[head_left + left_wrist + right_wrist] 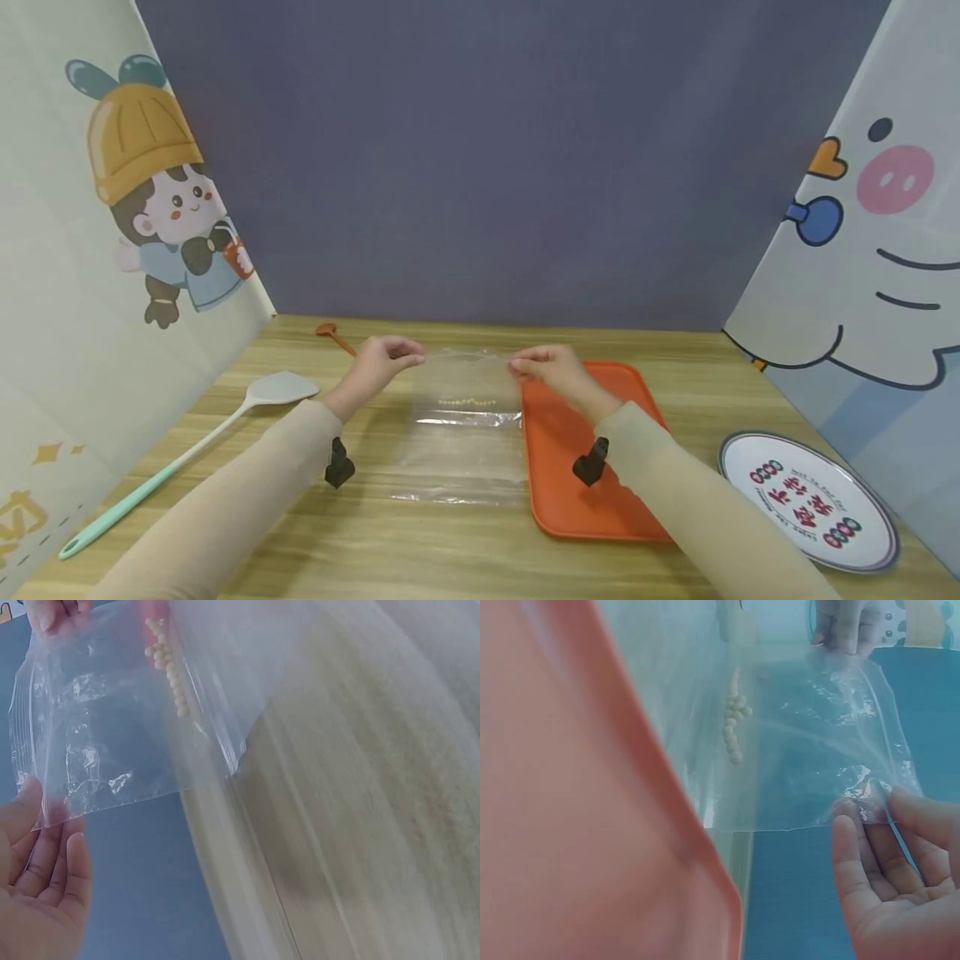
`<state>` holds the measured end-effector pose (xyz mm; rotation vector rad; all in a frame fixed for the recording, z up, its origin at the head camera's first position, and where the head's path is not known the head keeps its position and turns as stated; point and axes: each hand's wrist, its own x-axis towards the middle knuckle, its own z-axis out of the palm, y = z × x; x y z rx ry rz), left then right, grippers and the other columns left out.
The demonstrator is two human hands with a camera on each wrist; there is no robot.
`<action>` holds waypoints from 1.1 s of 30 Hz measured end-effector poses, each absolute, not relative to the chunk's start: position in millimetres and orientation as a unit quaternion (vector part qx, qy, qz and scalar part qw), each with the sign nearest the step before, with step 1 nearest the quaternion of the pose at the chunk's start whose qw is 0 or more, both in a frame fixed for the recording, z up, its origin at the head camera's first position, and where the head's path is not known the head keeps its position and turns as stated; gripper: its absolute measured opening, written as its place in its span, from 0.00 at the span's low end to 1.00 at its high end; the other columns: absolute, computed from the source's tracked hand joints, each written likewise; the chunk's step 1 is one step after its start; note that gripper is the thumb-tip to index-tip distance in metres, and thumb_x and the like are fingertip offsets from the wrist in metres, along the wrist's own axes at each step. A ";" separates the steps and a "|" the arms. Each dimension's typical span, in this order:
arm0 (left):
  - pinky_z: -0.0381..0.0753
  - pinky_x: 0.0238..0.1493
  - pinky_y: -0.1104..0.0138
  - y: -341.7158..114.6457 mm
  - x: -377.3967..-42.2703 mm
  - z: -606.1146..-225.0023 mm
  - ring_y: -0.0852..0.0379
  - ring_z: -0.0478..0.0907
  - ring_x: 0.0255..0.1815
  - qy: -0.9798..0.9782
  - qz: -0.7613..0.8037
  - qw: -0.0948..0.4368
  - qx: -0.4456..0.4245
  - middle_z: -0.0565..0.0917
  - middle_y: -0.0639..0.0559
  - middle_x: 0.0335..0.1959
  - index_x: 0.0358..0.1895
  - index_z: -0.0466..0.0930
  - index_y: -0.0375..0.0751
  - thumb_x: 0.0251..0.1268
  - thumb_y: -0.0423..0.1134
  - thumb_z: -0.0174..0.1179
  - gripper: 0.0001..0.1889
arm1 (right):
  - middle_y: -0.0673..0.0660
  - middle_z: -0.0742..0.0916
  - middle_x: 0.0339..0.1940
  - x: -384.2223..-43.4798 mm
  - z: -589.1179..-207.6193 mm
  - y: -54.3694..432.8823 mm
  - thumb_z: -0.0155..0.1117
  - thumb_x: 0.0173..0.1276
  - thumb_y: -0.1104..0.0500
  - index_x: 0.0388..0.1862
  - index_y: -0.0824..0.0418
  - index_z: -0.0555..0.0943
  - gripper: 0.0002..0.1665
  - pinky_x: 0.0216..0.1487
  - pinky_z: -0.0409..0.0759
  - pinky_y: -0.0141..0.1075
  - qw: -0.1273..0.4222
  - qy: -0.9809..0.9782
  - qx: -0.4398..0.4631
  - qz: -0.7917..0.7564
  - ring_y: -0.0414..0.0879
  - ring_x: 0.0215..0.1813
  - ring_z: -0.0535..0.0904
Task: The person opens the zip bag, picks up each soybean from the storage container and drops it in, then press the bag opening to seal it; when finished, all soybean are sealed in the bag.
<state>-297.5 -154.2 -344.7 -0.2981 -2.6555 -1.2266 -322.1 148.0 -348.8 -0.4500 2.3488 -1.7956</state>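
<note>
A clear plastic zip bag (465,375) is held up by its top edge between both hands. My left hand (378,367) pinches its left top corner between thumb and fingers; the same left hand (45,877) shows close in the left wrist view. At the opposite corner my right hand (555,371) has the same thumb-and-finger pinch, and this right hand (900,870) fills the lower right of its wrist view. Small round cream-yellow beads (733,727) lie in a row along the bag's bottom. Parallel ridges run along the bag's mouth in the left wrist view.
More clear plastic (457,467) lies flat on the wooden table nearer me. An orange tray (577,483) sits under my right forearm. To its right is a white printed plate (765,492). On the left are a spatula (277,388) with a mint handle and a small orange spoon (327,330).
</note>
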 end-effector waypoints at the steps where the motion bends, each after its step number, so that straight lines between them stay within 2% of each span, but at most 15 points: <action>1: 0.83 0.44 0.60 -154.7 -298.3 -344.3 0.51 0.83 0.44 -0.898 -0.416 0.102 -0.099 0.88 0.46 0.43 0.44 0.86 0.43 0.63 0.42 0.64 0.11 | 0.60 0.89 0.44 -322.4 -347.7 147.4 0.66 0.65 0.60 0.52 0.68 0.83 0.18 0.59 0.77 0.56 0.077 0.780 -0.149 -0.603 0.49 0.44 0.86; 5: 0.81 0.42 0.61 -156.7 -301.4 -341.2 0.51 0.82 0.41 -0.900 -0.408 0.113 -0.103 0.88 0.44 0.41 0.42 0.86 0.39 0.63 0.41 0.64 0.10 | 0.60 0.89 0.45 -324.4 -343.6 145.0 0.65 0.66 0.61 0.53 0.68 0.83 0.18 0.60 0.76 0.56 0.082 0.772 -0.144 -0.613 0.54 0.48 0.85; 12: 0.79 0.38 0.63 -159.1 -302.8 -336.3 0.50 0.82 0.39 -0.917 -0.370 0.114 -0.099 0.87 0.45 0.40 0.42 0.86 0.41 0.65 0.42 0.62 0.09 | 0.61 0.89 0.44 -325.3 -338.6 141.2 0.65 0.66 0.60 0.53 0.68 0.83 0.19 0.60 0.76 0.56 0.081 0.767 -0.130 -0.623 0.58 0.51 0.84; 17: 0.81 0.40 0.61 -160.5 -304.0 -331.8 0.52 0.81 0.38 -0.918 -0.359 0.130 -0.106 0.87 0.44 0.40 0.42 0.85 0.39 0.66 0.40 0.61 0.09 | 0.60 0.90 0.43 -325.1 -337.5 139.2 0.66 0.65 0.59 0.51 0.67 0.84 0.17 0.59 0.77 0.55 0.073 0.770 -0.111 -0.625 0.50 0.44 0.87; 22: 0.81 0.39 0.61 -161.7 -304.1 -329.4 0.53 0.81 0.36 -0.923 -0.337 0.148 -0.112 0.86 0.45 0.39 0.40 0.85 0.40 0.66 0.40 0.61 0.08 | 0.59 0.90 0.41 -327.1 -338.0 135.7 0.66 0.65 0.60 0.49 0.68 0.84 0.16 0.54 0.82 0.49 0.057 0.774 -0.094 -0.624 0.41 0.36 0.86; 29: 0.78 0.33 0.64 -163.1 -303.5 -330.9 0.56 0.77 0.31 -0.925 -0.322 0.165 -0.119 0.85 0.47 0.36 0.39 0.85 0.42 0.65 0.40 0.61 0.07 | 0.59 0.90 0.39 -330.7 -343.1 131.9 0.67 0.64 0.62 0.48 0.71 0.84 0.16 0.44 0.86 0.40 0.041 0.768 -0.096 -0.633 0.40 0.33 0.86; 33: 0.81 0.42 0.59 -165.1 -301.3 -331.1 0.51 0.80 0.39 -0.924 -0.299 0.180 -0.154 0.85 0.47 0.39 0.42 0.84 0.41 0.64 0.40 0.63 0.09 | 0.58 0.90 0.36 -331.5 -344.2 132.5 0.66 0.65 0.62 0.48 0.71 0.84 0.16 0.39 0.86 0.37 0.041 0.765 -0.101 -0.635 0.41 0.34 0.86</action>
